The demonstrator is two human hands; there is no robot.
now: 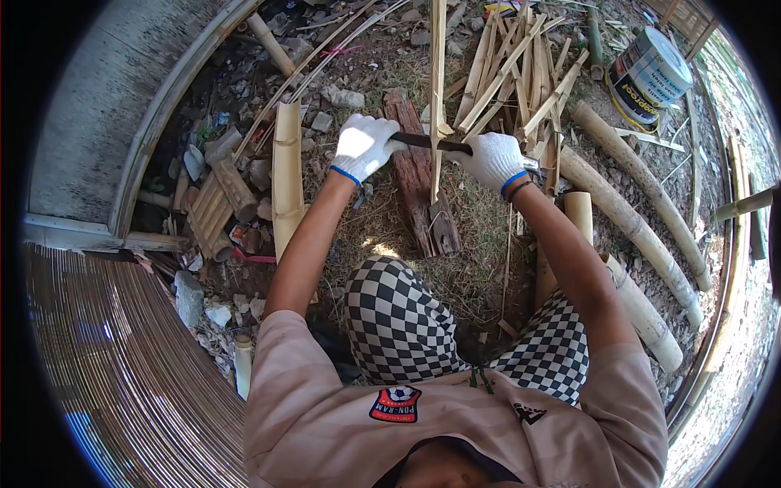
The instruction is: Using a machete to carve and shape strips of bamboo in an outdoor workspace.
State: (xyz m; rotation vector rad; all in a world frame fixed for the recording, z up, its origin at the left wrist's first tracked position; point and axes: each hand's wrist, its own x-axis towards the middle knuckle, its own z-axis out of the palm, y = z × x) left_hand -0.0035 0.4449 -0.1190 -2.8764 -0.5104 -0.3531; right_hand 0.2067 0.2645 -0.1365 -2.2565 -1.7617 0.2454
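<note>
Both of my hands wear white knit gloves with blue cuffs and are closed on a long dark-bladed knife (pixel 419 141), held level across in front of me. My left hand (pixel 364 147) grips its left end. Around the right end, part of which sticks out past the glove, my right hand (pixel 491 160) is wrapped. Between the hands the blade crosses a long pale bamboo strip (pixel 438 69) and meets it; the strip looks nicked or split there. Under the strip's near end lies a rough reddish-brown wood block (pixel 419 191) on the ground.
Split bamboo sticks (pixel 521 69) are piled ahead on the right. Several thick bamboo poles (pixel 634 207) and a paint bucket (pixel 649 80) lie or stand at right. A split bamboo half (pixel 288 171) is beside my left arm, with rubble (pixel 189 298) further left.
</note>
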